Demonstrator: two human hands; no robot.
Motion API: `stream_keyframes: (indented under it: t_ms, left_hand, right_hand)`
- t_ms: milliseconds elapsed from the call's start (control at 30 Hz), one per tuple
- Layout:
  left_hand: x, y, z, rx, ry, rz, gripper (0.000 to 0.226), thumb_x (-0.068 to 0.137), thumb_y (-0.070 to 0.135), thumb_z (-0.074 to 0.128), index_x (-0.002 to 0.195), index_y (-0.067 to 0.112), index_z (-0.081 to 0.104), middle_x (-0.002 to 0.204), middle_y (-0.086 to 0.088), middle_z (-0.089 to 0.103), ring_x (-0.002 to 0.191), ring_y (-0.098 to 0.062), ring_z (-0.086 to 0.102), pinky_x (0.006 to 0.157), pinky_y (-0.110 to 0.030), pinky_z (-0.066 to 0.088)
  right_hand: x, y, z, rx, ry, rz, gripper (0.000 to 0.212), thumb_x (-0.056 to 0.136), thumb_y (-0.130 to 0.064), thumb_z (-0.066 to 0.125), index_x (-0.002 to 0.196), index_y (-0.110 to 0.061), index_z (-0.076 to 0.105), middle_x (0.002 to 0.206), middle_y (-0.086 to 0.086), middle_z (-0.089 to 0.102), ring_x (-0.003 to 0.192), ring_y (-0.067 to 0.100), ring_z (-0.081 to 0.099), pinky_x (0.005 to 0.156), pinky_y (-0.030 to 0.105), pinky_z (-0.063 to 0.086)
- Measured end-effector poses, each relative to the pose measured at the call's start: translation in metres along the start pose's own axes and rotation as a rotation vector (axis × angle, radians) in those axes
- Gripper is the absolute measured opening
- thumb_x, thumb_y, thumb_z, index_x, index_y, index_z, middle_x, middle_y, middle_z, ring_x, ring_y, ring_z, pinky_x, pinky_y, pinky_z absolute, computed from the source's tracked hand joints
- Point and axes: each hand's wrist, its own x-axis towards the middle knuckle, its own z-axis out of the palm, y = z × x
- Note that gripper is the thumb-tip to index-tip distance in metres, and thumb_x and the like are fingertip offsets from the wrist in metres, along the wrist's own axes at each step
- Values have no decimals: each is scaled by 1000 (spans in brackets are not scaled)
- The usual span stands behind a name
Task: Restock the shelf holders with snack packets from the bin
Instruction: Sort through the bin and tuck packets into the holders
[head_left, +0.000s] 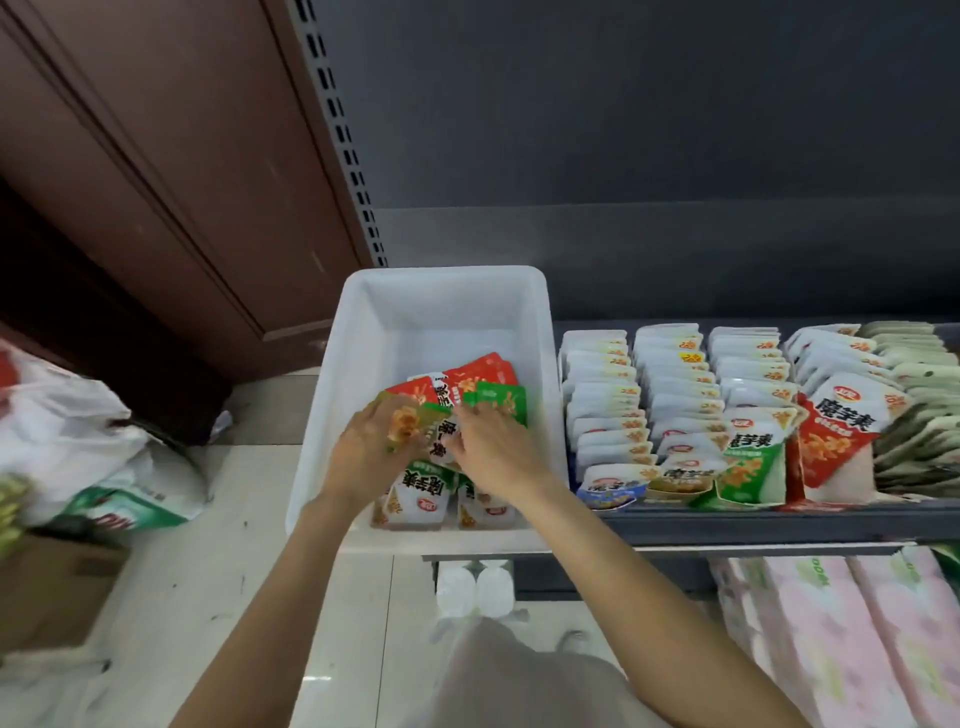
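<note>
Both hands are reaching into the white rectangular plastic bin (540, 374), which is sitting at the left end of the dark metal shelf (779, 525). The left hand (363, 452) is gripping a yellow-topped snack packet (410, 423), fingers curled round its edge; motion blur is hiding finer detail. The right hand (493, 452), at 3 o'clock of the left and almost touching it, is pinching packets in the middle of the pile; which one exactly, cannot tell. Loose red, green and white foil snack packets (467, 379) are lying in the near half of the bin, red ones at 12 o'clock of the hands, white ones at 6 o'clock. At 3 o'clock of the bin, rows of upright packets in shelf holders (675, 405) are filling the shelf. White plastic sacks (78, 441) are lying on the tiled floor at 9 o'clock. Pink patterned packs (831, 649) are showing on the lower shelf at 5 o'clock.
</note>
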Motion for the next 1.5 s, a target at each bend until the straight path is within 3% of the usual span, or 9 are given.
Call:
stream_keyframes:
  t_ms: [167, 400, 467, 600, 767, 1000, 1133, 1233, 1500]
  left_hand:
    - [23, -17, 1, 32, -127, 55, 62, 75, 17, 74, 132, 17, 49, 132, -4, 53, 121, -25, 46, 101, -32, 36]
    - [29, -13, -10, 186, -81, 293, 40, 82, 25, 70, 120, 25, 61, 123, 3, 61, 121, -17, 50, 116, -44, 13]
    - [25, -4, -20, 34, 3, 328, 21, 81, 27, 72, 102, 25, 68, 100, 9, 70, 97, -10, 62, 113, -46, 24]
    - [8, 41, -49, -625, -293, 180, 17, 77, 27, 71, 93, 22, 68, 90, 8, 72, 83, -11, 68, 79, -30, 54]
    - [-2, 92, -47, -749, -414, 271, 18, 80, 10, 70, 95, 20, 67, 90, 13, 73, 87, -6, 68, 73, -15, 51]
    - [-16, 164, 4, -789, -298, 338, 17, 80, 15, 72, 97, 17, 68, 94, 10, 71, 89, -5, 67, 80, -22, 53]
    - [-19, 194, 35, -527, -158, 516, 12, 80, 23, 73, 89, 23, 66, 83, 13, 71, 78, 0, 66, 74, -24, 53]
    - [-13, 201, 57, -156, 42, 702, 15, 76, 35, 74, 85, 24, 67, 82, 13, 69, 83, -9, 62, 84, -28, 41]
    - [-11, 207, 81, 128, 121, 645, 13, 69, 32, 80, 77, 26, 73, 101, 12, 67, 102, -17, 54, 91, -35, 28]
  right_hand:
    - [30, -5, 32, -271, -77, 214, 52, 91, -16, 59, 136, -5, 36, 126, 22, 47, 118, 38, 46, 97, 44, 45]
    - [6, 0, 1, 228, 195, 59, 20, 95, -19, 55, 113, -11, 55, 109, -1, 57, 91, 8, 54, 80, 18, 43]
    - [-11, 1, -18, 357, 323, 46, 15, 94, -25, 57, 105, -15, 58, 92, -8, 60, 72, 1, 53, 63, 14, 40]
    - [-49, 5, -66, 827, 595, 105, 7, 86, -18, 67, 88, -24, 63, 84, -10, 69, 75, 0, 66, 60, 19, 53]
    - [-82, 31, -106, 1063, 769, 159, 11, 85, -11, 67, 86, -22, 67, 76, -6, 72, 70, 6, 68, 59, 20, 52]
    - [-150, 96, -136, 972, 664, 167, 12, 82, -28, 63, 93, -24, 65, 76, -5, 69, 56, 13, 62, 45, 24, 51]
    - [-176, 121, -141, 984, 781, 148, 6, 87, -9, 61, 92, -11, 62, 79, -6, 71, 73, 11, 68, 63, 19, 54]
    - [-182, 140, -137, 852, 767, 141, 11, 86, -23, 63, 94, -16, 63, 84, 2, 71, 79, 19, 69, 72, 30, 53]
    - [-178, 165, -118, 647, 673, -31, 12, 90, -15, 60, 92, -27, 65, 91, -9, 69, 91, 11, 66, 79, 27, 52]
